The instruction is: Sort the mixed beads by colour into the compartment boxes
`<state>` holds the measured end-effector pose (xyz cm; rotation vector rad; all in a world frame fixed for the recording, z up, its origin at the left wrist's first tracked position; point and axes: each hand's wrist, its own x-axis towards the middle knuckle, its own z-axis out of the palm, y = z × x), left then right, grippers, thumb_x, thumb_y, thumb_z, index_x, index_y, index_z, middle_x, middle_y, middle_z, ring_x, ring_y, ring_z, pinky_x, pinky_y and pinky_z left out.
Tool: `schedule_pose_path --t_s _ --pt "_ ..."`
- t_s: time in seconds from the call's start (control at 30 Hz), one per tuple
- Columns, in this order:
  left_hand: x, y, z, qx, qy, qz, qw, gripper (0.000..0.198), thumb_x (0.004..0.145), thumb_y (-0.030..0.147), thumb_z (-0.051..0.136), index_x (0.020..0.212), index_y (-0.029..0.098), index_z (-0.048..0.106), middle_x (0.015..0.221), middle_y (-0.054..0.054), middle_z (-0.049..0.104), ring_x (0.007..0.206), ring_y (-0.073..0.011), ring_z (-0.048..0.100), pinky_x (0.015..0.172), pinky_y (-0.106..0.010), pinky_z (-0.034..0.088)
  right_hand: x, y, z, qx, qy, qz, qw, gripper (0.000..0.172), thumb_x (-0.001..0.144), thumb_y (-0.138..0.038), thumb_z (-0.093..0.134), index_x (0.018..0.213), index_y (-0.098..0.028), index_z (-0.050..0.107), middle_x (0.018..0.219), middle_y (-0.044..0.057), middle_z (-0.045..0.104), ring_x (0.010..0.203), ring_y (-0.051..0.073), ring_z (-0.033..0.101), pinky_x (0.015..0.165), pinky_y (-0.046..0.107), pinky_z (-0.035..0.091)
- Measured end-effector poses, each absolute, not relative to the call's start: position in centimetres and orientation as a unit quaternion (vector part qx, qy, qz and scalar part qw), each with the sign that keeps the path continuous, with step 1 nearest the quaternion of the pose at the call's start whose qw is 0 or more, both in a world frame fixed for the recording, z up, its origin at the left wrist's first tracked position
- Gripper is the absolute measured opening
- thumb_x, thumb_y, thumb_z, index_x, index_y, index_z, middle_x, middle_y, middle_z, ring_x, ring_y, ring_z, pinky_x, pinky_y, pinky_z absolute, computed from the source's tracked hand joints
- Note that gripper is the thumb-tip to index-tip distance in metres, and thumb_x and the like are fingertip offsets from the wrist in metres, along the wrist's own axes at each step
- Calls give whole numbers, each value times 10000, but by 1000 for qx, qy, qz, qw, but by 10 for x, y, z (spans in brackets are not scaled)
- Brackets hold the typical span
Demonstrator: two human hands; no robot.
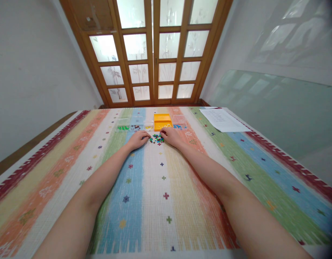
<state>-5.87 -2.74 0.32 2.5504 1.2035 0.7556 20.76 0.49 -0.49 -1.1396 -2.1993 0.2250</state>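
Note:
A small heap of mixed coloured beads (156,139) lies on the striped tablecloth (160,187). My left hand (139,138) rests just left of the heap, fingers curled and pinched at its edge. My right hand (168,135) sits just right of it, fingers bent onto the beads. What either pinch holds is too small to see. Behind the heap stand an orange tray (162,121) and several clear small boxes: one with green beads (123,126), one with dark beads (135,126), one with yellow beads (149,126), and one with blue beads (179,125).
A white printed sheet (222,119) lies at the far right of the table. Wooden glazed doors (155,54) stand behind the table. White walls run on both sides, close to the table's edges.

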Motion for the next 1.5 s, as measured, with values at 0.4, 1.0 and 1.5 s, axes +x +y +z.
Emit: schedule_pose_path --t_s 0.4,1.0,1.5 --pt "-59 -26 0 869 413 253 98 292 996 257 522 1101 237 794 1134 -56 760 1111 -231 671 1044 -401 509 208 5 -3 -439 -841 91 304 148 975 -210 603 943 -209 748 961 67 774 872 204 667 780 287 435" --pt "-59 -27 1 869 410 258 96 286 989 245 531 1079 229 802 1119 -64 763 1094 -228 677 1035 -398 519 208 5 -4 -426 -841 84 322 159 965 -191 598 913 -206 747 936 60 772 838 197 665 747 288 428" --pt "-60 -28 1 866 413 263 98 283 990 252 532 1089 239 797 1095 -50 771 1056 -224 689 1027 -399 515 209 14 -12 -423 -795 104 422 265 893 -104 629 1118 -203 731 1078 85 743 1021 245 659 941 374 498"
